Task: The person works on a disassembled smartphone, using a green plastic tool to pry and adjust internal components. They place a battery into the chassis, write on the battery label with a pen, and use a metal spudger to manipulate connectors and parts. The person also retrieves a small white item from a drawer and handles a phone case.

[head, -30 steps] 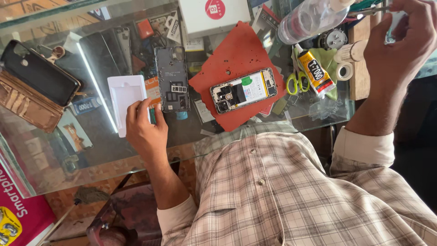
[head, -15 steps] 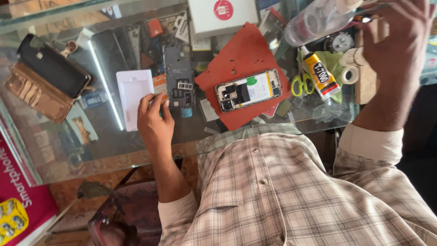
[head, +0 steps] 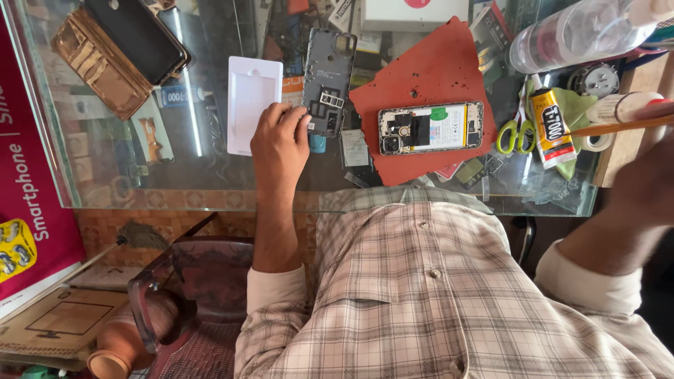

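My left hand (head: 281, 140) rests knuckles-up on the glass counter (head: 210, 179), fingers curled. Its fingertips touch the lower corner of a grey phone frame (head: 328, 74), and a white plastic tray (head: 253, 105) lies just left of it. To the right, an opened phone (head: 430, 128) with its battery showing lies on a red mat (head: 428, 70). My right hand (head: 649, 182) is blurred at the right edge, above the counter's corner. A thin orange stick (head: 618, 127) pokes out beside it; its grip on the stick is unclear.
A glue tube (head: 551, 126), green-handled scissors (head: 516, 133), tape rolls (head: 597, 140) and a clear bottle (head: 576, 31) crowd the right side. At far left lie a dark phone (head: 140, 35) and a brown case (head: 95, 63). A maroon chair (head: 189, 288) stands below.
My right hand has dropped from the top right down to the right edge. My left hand has shifted slightly right, from the white tray toward the grey frame. The view has closed in.
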### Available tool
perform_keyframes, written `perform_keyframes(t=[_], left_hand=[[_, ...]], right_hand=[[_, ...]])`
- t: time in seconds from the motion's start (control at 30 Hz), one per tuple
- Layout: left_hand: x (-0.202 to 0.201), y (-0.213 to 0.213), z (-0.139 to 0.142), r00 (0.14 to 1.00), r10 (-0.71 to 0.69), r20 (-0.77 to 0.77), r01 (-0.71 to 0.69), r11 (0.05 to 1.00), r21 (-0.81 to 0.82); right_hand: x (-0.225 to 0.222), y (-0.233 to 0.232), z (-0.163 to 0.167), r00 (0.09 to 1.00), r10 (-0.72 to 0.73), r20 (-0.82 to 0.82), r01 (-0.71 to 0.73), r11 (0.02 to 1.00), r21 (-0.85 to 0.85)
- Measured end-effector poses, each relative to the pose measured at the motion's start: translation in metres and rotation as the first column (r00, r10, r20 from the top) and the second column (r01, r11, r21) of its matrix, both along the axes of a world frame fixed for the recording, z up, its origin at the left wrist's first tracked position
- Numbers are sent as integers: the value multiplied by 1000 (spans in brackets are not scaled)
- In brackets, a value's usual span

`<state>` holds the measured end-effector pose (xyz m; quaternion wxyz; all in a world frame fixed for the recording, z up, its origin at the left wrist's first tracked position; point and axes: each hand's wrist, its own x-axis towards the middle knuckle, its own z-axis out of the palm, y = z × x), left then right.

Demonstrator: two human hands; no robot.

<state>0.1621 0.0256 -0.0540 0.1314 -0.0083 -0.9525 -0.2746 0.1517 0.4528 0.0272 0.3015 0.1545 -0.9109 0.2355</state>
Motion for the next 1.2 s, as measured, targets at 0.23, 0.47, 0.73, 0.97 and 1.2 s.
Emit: perform_keyframes(t=[0.23,0.47,0.73,0.97,1.2], left_hand=[[-10,-1,-21,998,-50,26,52,994,-98],[-16,-2,-28,994,-104,-11,101,980,-169],[19,37,-36,996,-69,-50,78,499,863],[51,98,-40,972,-217,-90,170,383,908],[56,108,-36,928,-323,-187,360,647,672]], right_hand=[[48,-82,-55,872,488,32,-474,860,-190],[59,-92,-83,777,627,66,-616,777,-127],[54,-101,-106,714,613,339,-480,781,-401],[54,-99,-103,829,556,63,-462,744,-483],[55,-106,-97,848,528,-35,-509,795,-329]])
